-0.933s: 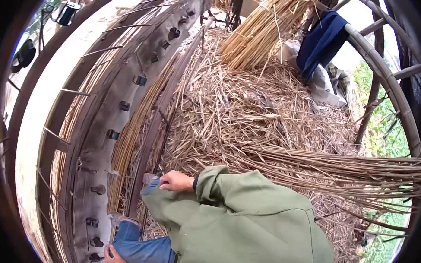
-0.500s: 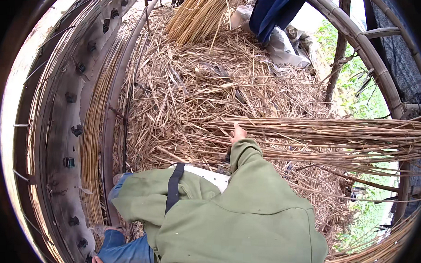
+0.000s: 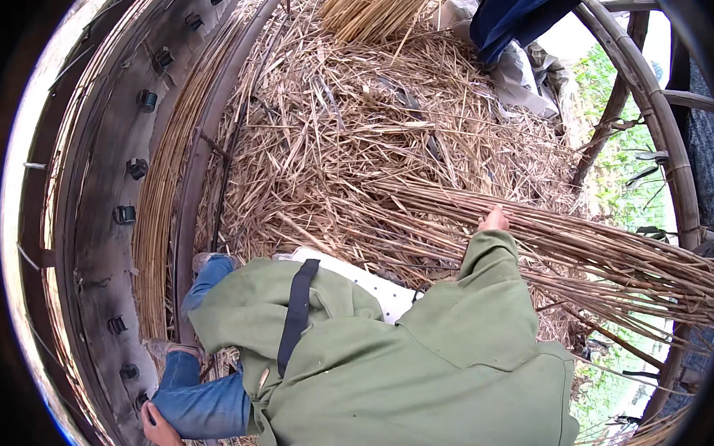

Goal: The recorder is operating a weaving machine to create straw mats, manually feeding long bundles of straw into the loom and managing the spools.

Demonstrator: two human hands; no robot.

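My right hand (image 3: 495,220), at the end of a green sleeve, is closed at the near side of a long bundle of thin brown stalks (image 3: 600,239). Its fingers are partly hidden among the stalks. The bundle slants from the middle of the straw down to the right edge, with looser stalks fanning out below. My left hand (image 3: 161,430) lies against the knee of my blue jeans (image 3: 209,414) at the lower left, holding nothing that I can see; its fingers show only in part.
Dry straw (image 3: 336,144) covers the ground. A grey beam with dark fittings (image 3: 105,238) curves along the left, beside upright stalks (image 3: 164,216). Another stalk bundle (image 3: 372,11) and dark blue cloth (image 3: 521,20) lie at the back. A wooden frame (image 3: 652,100) stands right.
My right hand has moved right along the stalk bundle, away from its left end. The bundle now slants downward to the right. More of my left hand shows beside the knee, and the view has shifted.
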